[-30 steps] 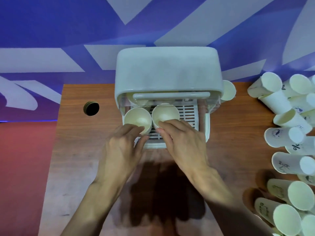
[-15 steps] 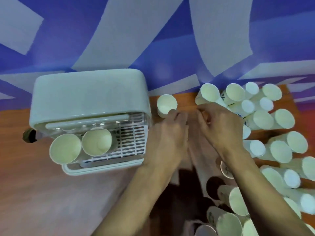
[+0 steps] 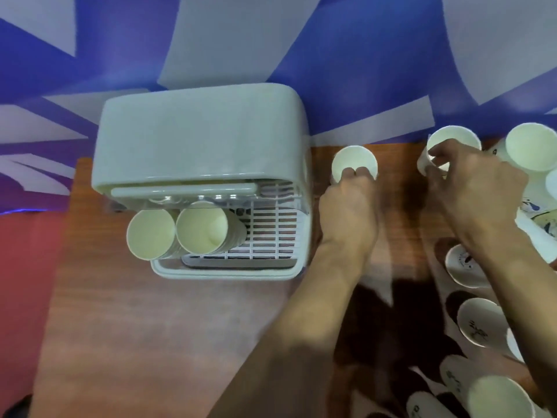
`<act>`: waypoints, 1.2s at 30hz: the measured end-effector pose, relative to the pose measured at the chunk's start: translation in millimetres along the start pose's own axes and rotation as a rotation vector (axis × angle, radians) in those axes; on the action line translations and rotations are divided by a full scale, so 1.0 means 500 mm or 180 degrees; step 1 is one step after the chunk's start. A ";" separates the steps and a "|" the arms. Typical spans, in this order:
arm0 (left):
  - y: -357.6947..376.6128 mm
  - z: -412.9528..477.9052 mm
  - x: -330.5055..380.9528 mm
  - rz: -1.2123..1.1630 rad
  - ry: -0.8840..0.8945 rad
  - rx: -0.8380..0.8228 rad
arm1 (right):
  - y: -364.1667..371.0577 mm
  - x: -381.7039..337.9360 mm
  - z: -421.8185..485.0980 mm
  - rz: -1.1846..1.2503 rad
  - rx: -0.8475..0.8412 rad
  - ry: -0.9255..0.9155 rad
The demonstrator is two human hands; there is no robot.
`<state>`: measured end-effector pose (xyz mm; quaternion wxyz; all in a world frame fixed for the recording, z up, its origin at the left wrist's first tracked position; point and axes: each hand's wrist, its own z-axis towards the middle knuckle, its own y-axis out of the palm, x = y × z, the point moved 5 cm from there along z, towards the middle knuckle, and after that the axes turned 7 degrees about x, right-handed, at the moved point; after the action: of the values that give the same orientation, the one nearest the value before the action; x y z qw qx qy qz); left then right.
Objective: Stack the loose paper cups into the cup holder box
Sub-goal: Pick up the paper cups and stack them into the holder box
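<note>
Cup holder box point(image 3: 199, 146) sits on tabletop point(image 3: 156, 327), two cup stacks point(image 3: 177, 230) lying inside at left, grid floor bare at right.
Pile of loose paper cups point(image 3: 482, 324) near my right arm; elbow could knock some, they roll easy.
My left hand point(image 3: 349, 212) pinches white cup point(image 3: 354, 162) just beside box. Squeeze hard, rim bends.
My right hand point(image 3: 473, 188) grips another cup point(image 3: 452, 146). Box wall stands between cups and stacks.
</note>
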<state>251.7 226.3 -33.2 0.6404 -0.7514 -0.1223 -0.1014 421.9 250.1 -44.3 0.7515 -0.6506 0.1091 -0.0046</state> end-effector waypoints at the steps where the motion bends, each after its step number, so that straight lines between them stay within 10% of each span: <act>1: -0.002 0.000 -0.004 0.0016 0.0062 0.0003 | -0.002 -0.004 -0.002 0.0026 0.0025 -0.0015; 19: -0.246 -0.275 -0.166 -0.0707 0.1134 0.1250 | -0.273 -0.239 -0.293 0.1008 0.0568 0.0002; 36: -0.413 -0.381 -0.531 -0.0518 0.0663 0.2074 | -0.213 -0.497 -0.419 0.2155 0.0829 -0.1255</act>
<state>-64.4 54.6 108.4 0.8454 -0.4810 -0.1418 -0.1839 158.0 66.0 72.0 0.7931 -0.4659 0.1694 0.3539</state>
